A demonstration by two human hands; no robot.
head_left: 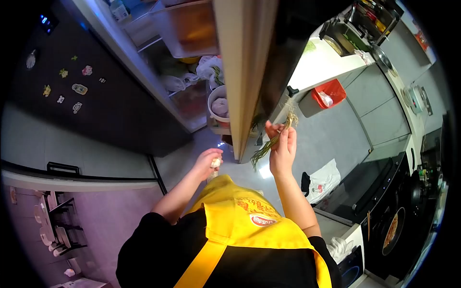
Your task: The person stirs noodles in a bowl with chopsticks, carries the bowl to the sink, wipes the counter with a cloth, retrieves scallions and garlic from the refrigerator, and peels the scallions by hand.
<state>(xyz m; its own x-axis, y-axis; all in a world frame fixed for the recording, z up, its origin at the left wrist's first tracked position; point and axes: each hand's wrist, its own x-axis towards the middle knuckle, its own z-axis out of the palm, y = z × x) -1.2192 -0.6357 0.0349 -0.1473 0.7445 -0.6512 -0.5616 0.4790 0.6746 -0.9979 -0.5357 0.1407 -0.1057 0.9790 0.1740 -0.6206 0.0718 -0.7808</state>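
Observation:
In the head view, my left hand (205, 160) is closed around a small whitish garlic bulb (216, 163), partly covered by the fingers. My right hand (283, 149) pinches a thin bunch of scallions (291, 118). Their pale, stringy roots point up and the wilted green tops hang down to the left of the wrist. Between the two hands stands the edge of an open fridge door (240, 72). Just beyond my left hand, a white tub (212, 102) with a pale, round, bagged item sits in the door's shelf.
Left is the other dark fridge door (96, 91) with magnets. Inside the fridge are a clear drawer (185, 29) and plastic bags (175, 82). A red-lined bin (336, 91) hangs by the counter at right. A white bag (324, 182) lies on the floor. A pan (393, 233) holds food on the stove.

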